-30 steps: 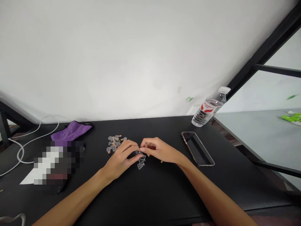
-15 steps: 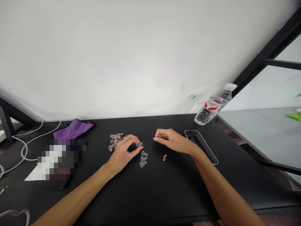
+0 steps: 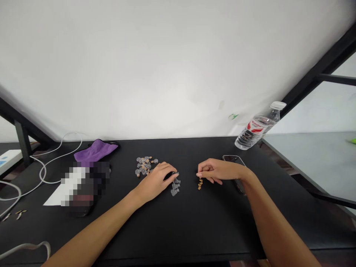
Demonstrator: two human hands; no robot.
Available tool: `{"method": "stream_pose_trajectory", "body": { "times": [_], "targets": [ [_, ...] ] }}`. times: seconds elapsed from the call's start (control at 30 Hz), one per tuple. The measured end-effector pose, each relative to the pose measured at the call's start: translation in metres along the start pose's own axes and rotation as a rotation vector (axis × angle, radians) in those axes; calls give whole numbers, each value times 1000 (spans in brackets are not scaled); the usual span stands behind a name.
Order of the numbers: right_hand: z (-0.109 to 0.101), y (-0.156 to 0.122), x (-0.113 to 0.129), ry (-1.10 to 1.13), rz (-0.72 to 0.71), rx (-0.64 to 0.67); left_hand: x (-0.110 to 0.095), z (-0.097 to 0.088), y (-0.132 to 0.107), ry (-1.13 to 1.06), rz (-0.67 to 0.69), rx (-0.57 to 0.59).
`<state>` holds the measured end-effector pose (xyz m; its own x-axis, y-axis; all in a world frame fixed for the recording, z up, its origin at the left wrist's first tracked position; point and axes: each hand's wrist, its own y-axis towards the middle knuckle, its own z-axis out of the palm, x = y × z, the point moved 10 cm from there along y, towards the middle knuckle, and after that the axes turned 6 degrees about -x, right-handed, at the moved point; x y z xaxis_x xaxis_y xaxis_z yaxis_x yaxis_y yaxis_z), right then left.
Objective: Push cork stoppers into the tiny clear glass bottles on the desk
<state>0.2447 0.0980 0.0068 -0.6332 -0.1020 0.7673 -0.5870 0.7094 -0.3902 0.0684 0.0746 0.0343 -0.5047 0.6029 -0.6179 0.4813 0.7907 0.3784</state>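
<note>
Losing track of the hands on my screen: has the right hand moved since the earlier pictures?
Yes, rightward: the right hand now covers part of the phone, which it sat left of earlier.

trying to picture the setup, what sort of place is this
Probably an indoor office or studio workspace, going by the matte black desk against a white wall, with a clear plastic water bottle, a black smartphone and a white cable.

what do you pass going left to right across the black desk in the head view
white cable → purple cloth → pile of small corked glass bottles → left hand → uncorked glass bottles → cork stoppers → right hand → plastic water bottle
</note>
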Motion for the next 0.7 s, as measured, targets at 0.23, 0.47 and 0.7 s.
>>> {"method": "stream_pose_trajectory", "body": {
  "times": [0.23,0.47,0.7],
  "targets": [
    [2,0,4,41,-9,16,-4,-10,-1,40,34,-30],
    [-16,4,9,30,-65,-198,18,-47,0,146,-51,33],
    [-33,12,19,3,-171,-539,29,-50,-7,279,-1,253]
  ]
}}
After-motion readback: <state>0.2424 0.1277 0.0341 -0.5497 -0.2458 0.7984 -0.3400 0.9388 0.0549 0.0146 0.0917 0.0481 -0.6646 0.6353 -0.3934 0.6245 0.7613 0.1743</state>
